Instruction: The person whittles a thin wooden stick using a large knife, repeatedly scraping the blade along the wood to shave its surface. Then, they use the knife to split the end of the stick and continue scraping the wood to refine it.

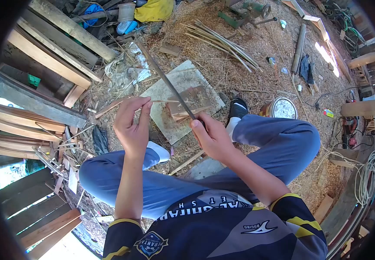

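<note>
My right hand [211, 136] is wrapped round the lower end of a long dark blade [170, 84], which points up and to the left. My left hand [133, 123] pinches the end of a thin light strip [165, 101] between thumb and fingertips. The strip runs to the right toward the blade; whether the two touch I cannot tell. Below them a brown wooden block [191, 102] lies on a pale square board [174, 135] on the ground, between my legs.
Several thin sticks [224, 43] lie on the shavings-covered ground ahead. A round tin [284, 108] stands beside my right knee. Planks [48, 60] line the left side. Coiled pale rope [369, 175] hangs at the right, and a green metal tool [243, 15] is at the top.
</note>
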The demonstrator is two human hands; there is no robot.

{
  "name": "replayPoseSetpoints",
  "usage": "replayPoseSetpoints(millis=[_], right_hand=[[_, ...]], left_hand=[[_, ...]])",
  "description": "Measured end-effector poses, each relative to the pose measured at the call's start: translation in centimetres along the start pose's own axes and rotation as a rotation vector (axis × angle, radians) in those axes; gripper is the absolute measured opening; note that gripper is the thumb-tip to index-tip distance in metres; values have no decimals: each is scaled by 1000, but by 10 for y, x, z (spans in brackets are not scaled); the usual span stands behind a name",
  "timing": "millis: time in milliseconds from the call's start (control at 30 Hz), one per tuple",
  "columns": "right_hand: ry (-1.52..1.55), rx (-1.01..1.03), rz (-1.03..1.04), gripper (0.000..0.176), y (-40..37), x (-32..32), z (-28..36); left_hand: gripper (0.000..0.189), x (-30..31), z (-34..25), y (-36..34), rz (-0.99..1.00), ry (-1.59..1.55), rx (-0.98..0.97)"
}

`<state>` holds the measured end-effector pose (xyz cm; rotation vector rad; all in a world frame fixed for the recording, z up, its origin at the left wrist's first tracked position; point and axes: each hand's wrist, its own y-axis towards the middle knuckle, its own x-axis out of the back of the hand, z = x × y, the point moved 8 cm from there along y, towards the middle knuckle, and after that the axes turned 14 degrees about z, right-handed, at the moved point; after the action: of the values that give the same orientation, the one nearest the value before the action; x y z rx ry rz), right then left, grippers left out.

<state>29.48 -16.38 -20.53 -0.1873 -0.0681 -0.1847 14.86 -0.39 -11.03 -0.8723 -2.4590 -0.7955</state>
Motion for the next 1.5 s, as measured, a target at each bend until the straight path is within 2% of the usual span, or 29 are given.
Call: replayPoseSetpoints(millis=[100, 233, 300, 333, 500, 600, 700, 800, 900, 1100, 1500], right_hand=[[-26, 102, 22, 31, -1, -6, 11], [-53, 132, 17, 31, -4, -8, 26], [-87, 141, 9, 31, -5, -8, 30], [-102, 137, 4, 31, -6, -7, 31], [-132, 134, -25, 31, -8, -4, 36], [-51, 10, 57, 35, -9, -4, 41], [-171, 44, 5, 35, -8, -2, 37], [-162, 19, 9, 35, -7, -2, 32], [-132, 126, -35, 33, -7, -3, 32], [-161, 65, 3, 33, -9, 1, 37], [-183, 156, -17, 28, -10, 1, 38]], left_hand=[[12, -5, -2, -4, 29, -33, 28], [11, -9, -11, -3, 52, -2, -29], [11, -12, -10, -4, 14, -78, 9], [11, -13, -9, -4, -5, -116, 27], [14, -13, -31, 0, 26, 80, -97], [16, -17, -39, 0, 22, 136, -147], [14, -22, -44, -3, 33, 175, -169], [12, -27, -49, -5, 35, 181, -178], [14, -31, -50, -8, 11, 157, -167], [20, -34, -55, -13, 10, 185, -188], [24, -34, -54, -15, 20, 191, -219]])
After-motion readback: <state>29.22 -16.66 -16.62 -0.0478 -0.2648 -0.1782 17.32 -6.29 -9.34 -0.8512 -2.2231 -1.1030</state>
